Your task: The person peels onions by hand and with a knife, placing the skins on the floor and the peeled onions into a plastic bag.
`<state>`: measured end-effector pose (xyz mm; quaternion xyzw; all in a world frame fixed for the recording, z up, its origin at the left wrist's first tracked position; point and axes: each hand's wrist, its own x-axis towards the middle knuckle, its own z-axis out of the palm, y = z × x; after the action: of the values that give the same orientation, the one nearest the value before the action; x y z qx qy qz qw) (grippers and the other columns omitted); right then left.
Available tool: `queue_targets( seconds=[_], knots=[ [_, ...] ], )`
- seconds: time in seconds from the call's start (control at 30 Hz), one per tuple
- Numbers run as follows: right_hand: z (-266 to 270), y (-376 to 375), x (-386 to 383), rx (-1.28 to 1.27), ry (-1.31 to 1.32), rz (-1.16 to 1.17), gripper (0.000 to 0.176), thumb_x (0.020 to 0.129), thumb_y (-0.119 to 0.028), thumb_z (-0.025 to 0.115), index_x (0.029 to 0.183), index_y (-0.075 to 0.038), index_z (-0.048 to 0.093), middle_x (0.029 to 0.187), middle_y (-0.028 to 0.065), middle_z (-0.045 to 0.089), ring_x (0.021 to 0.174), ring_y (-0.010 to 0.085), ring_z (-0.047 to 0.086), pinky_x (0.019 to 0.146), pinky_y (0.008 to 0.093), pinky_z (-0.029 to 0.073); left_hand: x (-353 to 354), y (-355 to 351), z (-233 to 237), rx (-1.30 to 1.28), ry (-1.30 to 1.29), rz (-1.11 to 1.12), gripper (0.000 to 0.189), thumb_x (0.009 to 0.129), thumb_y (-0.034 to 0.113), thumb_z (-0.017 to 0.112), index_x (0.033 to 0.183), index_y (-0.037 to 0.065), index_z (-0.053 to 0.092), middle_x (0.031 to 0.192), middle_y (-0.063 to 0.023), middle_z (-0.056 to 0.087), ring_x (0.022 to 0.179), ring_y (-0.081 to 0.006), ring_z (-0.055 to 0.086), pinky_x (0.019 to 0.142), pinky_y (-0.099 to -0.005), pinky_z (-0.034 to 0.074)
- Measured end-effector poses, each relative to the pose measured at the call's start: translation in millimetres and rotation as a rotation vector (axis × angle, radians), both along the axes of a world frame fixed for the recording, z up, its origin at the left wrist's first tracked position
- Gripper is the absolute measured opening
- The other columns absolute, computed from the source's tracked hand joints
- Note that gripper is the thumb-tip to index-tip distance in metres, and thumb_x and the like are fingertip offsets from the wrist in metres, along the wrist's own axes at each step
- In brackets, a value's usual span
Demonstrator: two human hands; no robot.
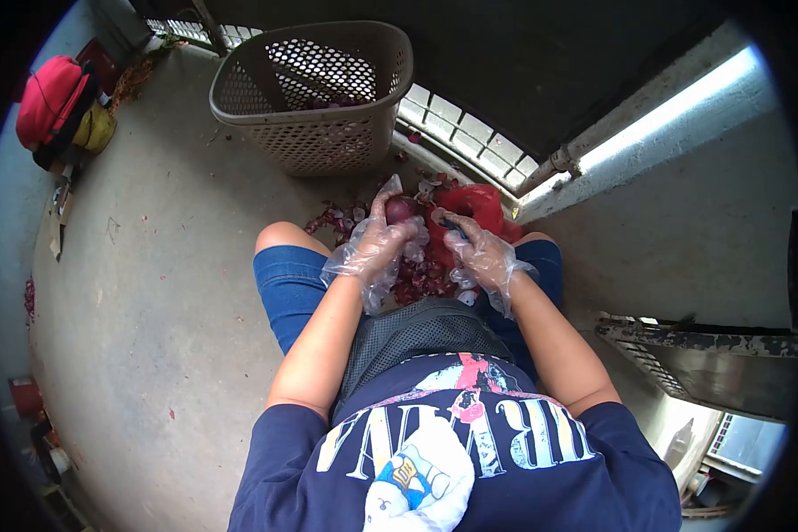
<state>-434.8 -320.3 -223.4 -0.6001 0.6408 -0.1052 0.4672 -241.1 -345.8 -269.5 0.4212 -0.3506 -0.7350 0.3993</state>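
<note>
My left hand [383, 241], in a clear plastic glove, is closed around a red onion [401, 209] above my lap. Close by on the right, my gloved right hand [479, 253] has its fingers curled round a small dark tool [449, 225]. Its blade or tip cannot be made out. Beneath and between both hands lie purple onion skins [421, 282]. A red mesh bag [476, 206] spreads just beyond the right hand. Whether more onions are in the bag is hard to see.
A brown perforated plastic basket [328, 142] stands ahead, with some onions low inside. Loose peelings litter the floor [168, 293]. A metal gate and wall edge run along the right front. At the far left sits a red bag [51, 102]. A worn metal-edged shelf [700, 340] is on the right.
</note>
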Motion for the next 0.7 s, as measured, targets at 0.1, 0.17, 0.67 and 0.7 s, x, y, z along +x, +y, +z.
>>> queue_targets(
  seconds=[0.1, 0.17, 0.67, 0.7],
  knots=[
    [24, 10, 0, -0.029, -0.086, 0.001, 0.053, 0.089, -0.037, 0.048, 0.135, -0.016, 0.035, 0.126, 0.0187, 0.049, 0.116, 0.0347, 0.047, 0.096, 0.0377, 0.037, -7, 1, 2, -0.008, 0.545, 0.080, 0.052, 0.087, 0.030, 0.055, 0.129, 0.014, 0.030, 0.111, -0.0093, 0.051, 0.098, -0.0206, 0.056, 0.078, -0.0375, 0.050],
    [19, 16, -6, -0.379, -0.126, 0.148, 0.055, 0.088, -0.039, 0.048, 0.135, -0.014, 0.035, 0.128, 0.0171, 0.048, 0.119, 0.0316, 0.045, 0.098, 0.0357, 0.035, -11, 2, 10, -0.025, 0.466, 0.082, 0.052, 0.088, 0.036, 0.053, 0.129, 0.013, 0.032, 0.114, -0.0081, 0.050, 0.101, -0.0203, 0.054, 0.081, -0.0374, 0.049],
    [47, 24, 4, -0.384, -0.359, 0.153, 0.063, 0.087, -0.040, 0.049, 0.139, -0.012, 0.027, 0.122, 0.0197, 0.052, 0.114, 0.0327, 0.050, 0.095, 0.0336, 0.037, -30, 13, 81, 0.242, 0.229, 0.190, 0.041, 0.088, 0.051, 0.043, 0.099, 0.014, 0.056, 0.088, -0.0034, 0.061, 0.075, -0.0136, 0.057, 0.058, -0.0269, 0.045],
    [53, 24, 3, -0.387, -0.363, 0.149, 0.063, 0.087, -0.040, 0.049, 0.139, -0.012, 0.027, 0.122, 0.0197, 0.052, 0.114, 0.0327, 0.050, 0.095, 0.0336, 0.037, -31, 15, 87, 0.210, 0.192, 0.203, 0.041, 0.087, 0.051, 0.043, 0.098, 0.014, 0.056, 0.085, -0.0027, 0.061, 0.073, -0.0133, 0.056, 0.057, -0.0260, 0.044]
  ],
)
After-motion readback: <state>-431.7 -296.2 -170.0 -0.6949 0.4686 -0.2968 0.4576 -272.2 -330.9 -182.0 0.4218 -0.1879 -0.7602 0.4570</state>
